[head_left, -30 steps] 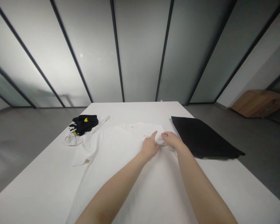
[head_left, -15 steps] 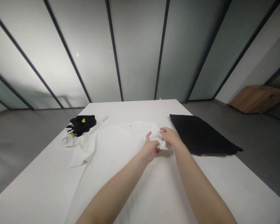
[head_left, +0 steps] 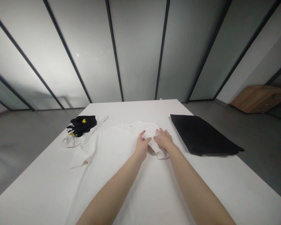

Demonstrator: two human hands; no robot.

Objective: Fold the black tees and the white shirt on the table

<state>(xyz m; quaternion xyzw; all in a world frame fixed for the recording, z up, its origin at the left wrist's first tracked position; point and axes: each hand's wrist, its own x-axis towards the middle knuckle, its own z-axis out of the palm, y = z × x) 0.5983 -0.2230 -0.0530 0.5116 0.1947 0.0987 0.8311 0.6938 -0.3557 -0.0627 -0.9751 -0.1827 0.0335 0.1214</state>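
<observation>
A white T-shirt [head_left: 117, 150] lies spread out on the white table, its neckline at the far end and its body running toward me. My right hand [head_left: 163, 139] rests on the right sleeve, fingers spread over the cloth. Just left of that sleeve, my left hand [head_left: 142, 146] has its thumb and fingers apart beside the folded fabric; its lower fingers are partly hidden. The right sleeve is creased, with its hem toward me. The left sleeve [head_left: 84, 154] lies flat, angled outward.
On the table's left side, a black garment with yellow and white parts [head_left: 84, 125] sits on bunched white cloth [head_left: 71, 141]. A flat black sheet [head_left: 201, 134] lies at the right on the table [head_left: 253, 190]. A wooden cabinet [head_left: 257, 98] stands on the floor beyond.
My left hand has let go of the sleeve and moved left. My right hand has come down flatter onto the sleeve, whose hem now lies lower, toward me.
</observation>
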